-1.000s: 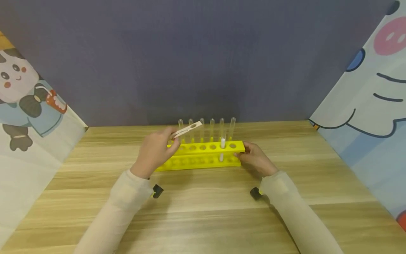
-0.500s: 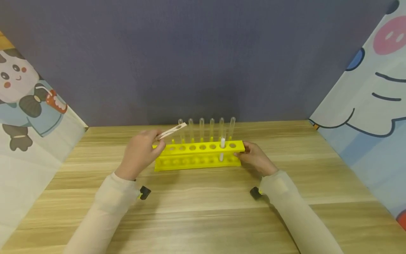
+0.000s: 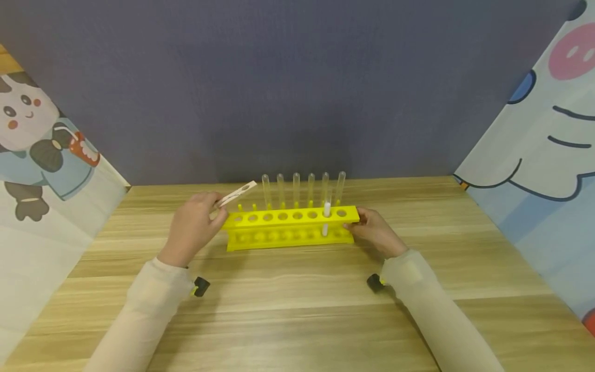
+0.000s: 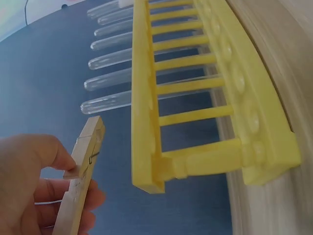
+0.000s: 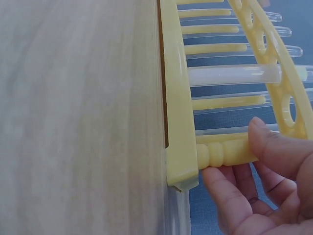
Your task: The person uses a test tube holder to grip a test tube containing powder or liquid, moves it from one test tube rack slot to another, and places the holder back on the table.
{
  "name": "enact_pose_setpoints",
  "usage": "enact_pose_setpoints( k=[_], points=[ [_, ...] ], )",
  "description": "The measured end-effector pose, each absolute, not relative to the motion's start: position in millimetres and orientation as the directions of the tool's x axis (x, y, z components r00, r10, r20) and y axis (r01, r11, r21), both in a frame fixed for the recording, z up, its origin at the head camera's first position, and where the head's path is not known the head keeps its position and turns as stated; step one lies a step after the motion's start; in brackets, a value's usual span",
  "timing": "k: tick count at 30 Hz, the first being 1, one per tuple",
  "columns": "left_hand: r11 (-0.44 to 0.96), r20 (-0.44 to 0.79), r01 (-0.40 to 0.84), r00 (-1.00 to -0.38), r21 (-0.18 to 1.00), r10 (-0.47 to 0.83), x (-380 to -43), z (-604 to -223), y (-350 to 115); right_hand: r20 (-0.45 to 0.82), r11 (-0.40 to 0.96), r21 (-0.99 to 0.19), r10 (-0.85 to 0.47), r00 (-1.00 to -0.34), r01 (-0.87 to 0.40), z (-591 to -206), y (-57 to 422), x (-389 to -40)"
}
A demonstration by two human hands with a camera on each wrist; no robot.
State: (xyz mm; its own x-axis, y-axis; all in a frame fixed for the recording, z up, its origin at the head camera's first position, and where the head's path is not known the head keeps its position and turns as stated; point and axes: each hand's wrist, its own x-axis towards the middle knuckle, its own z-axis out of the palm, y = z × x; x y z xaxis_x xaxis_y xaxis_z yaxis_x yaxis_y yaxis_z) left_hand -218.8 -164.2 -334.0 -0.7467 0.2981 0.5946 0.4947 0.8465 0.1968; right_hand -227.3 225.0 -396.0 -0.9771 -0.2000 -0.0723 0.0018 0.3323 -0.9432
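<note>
My left hand [image 3: 192, 225] holds a wooden test tube clamp [image 3: 237, 194] near the rack's left end. In the left wrist view, thumb and fingers grip its lower part, and the clamp's tip [image 4: 93, 127] has nothing in it. My right hand [image 3: 374, 232] grips the right end post [image 5: 230, 152] of the yellow test tube rack [image 3: 290, 217], thumb on one side and fingers on the other. Several clear test tubes [image 3: 296, 187] stand upside down over pegs along the rack's back. A tube with white contents [image 3: 327, 209] stands in a front hole near the right end.
The rack stands on a wood-grain table [image 3: 297, 310]. Behind it rises a dark grey-blue panel [image 3: 288, 93]. Cartoon-printed sheets [image 3: 42, 155] flank the table. Bare pegs [image 3: 239, 207] show at the rack's back left.
My left hand has moved left with the clamp, from over the rack to beside its left end, uncovering the left holes and pegs. My right hand and the rack stay put.
</note>
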Motion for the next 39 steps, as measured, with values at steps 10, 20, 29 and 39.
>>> enact_pose_setpoints(
  k=[10,20,29,39],
  points=[
    [0.865,0.579,0.447,-0.777,0.228,0.249,-220.5,-341.6,-173.1,-0.072,0.331,-0.944,-0.198,-0.977,0.003,-396.2,225.0,-227.2],
    [0.889,0.454,0.415,-0.841,0.194,0.294,-221.5,-348.7,-180.7,-0.075,0.338,-0.941,-0.197,-0.978,0.004,-396.2,225.0,-228.0],
    [0.899,0.366,0.375,-0.888,0.225,0.279,-226.1,-358.6,-187.6,-0.066,0.338,-0.941,-0.204,-0.977,-0.007,-396.8,225.7,-227.5],
    [0.929,0.210,0.269,-0.953,0.254,0.219,-227.1,-359.4,-191.3,-0.066,0.346,-0.938,-0.196,-0.978,-0.006,-397.8,225.7,-228.2]
  ],
)
